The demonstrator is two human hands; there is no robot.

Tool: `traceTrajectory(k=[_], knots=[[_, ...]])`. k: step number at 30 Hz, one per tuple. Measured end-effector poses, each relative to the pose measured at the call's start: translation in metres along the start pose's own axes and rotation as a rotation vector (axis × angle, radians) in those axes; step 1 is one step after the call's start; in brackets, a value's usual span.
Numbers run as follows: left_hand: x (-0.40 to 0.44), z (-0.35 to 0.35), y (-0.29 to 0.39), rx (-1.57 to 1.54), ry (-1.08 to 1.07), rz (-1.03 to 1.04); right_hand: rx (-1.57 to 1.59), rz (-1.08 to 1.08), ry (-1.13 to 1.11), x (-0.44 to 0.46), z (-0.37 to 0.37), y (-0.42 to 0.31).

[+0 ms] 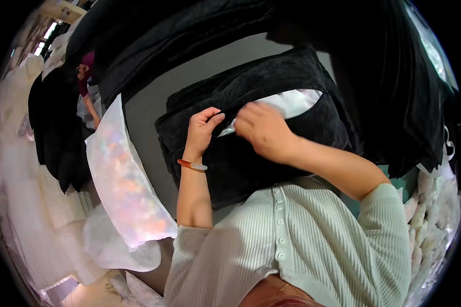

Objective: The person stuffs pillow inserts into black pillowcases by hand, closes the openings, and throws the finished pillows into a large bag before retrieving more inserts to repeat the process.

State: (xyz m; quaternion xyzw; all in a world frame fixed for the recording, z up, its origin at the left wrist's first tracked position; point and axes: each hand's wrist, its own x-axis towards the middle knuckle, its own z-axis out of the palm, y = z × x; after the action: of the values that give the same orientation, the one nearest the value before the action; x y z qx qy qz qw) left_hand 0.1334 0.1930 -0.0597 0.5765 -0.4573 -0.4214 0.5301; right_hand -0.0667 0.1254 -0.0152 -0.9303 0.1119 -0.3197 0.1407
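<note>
A black plush fabric cover [297,71] lies in a thick folded bundle in front of me. A long slit in it shows a shiny white inside [294,104]. My left hand [202,132], with an orange and white bangle at the wrist, pinches the black cover at the slit's left end between thumb and forefinger. Just right of it, my right hand [265,132] has its fingers curled down at the slit. Motion blurs those fingers, and whatever they grip is hidden beneath them.
A white pillow-like piece with pastel blotches [130,187] hangs over the grey table [148,115] edge at left. Black fabric piles [189,38] stand behind and at right [399,87]. Another person's arm [89,105] shows at far left. Bagged white goods [430,220] lie at lower right.
</note>
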Motion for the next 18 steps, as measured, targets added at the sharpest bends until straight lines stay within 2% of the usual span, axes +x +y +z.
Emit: traceTrajectory(k=[3, 5, 7, 9, 12, 15, 18], knots=[[0.000, -0.002, 0.002, 0.045, -0.064, -0.048, 0.021, 0.036, 0.042, 0.004, 0.037, 0.041], [0.005, -0.002, -0.001, 0.054, -0.054, 0.005, 0.033, 0.031, 0.027, 0.005, 0.039, 0.043], [0.008, 0.000, -0.001, 0.147, -0.073, -0.073, -0.035, 0.074, 0.039, 0.003, 0.036, 0.040], [0.009, -0.003, 0.002, 0.142, -0.066, -0.068, -0.060, 0.097, 0.030, 0.004, 0.036, 0.030], [0.010, -0.005, 0.002, 0.192, -0.144, -0.064, -0.277, 0.116, -0.072, 0.005, 0.036, 0.020], [0.013, -0.002, 0.011, 0.209, -0.177, -0.107, -0.312, 0.126, -0.016, 0.008, 0.027, 0.015], [0.016, 0.003, 0.017, 0.369, -0.187, -0.134, -0.282, 0.145, 0.004, 0.006, 0.027, 0.010]])
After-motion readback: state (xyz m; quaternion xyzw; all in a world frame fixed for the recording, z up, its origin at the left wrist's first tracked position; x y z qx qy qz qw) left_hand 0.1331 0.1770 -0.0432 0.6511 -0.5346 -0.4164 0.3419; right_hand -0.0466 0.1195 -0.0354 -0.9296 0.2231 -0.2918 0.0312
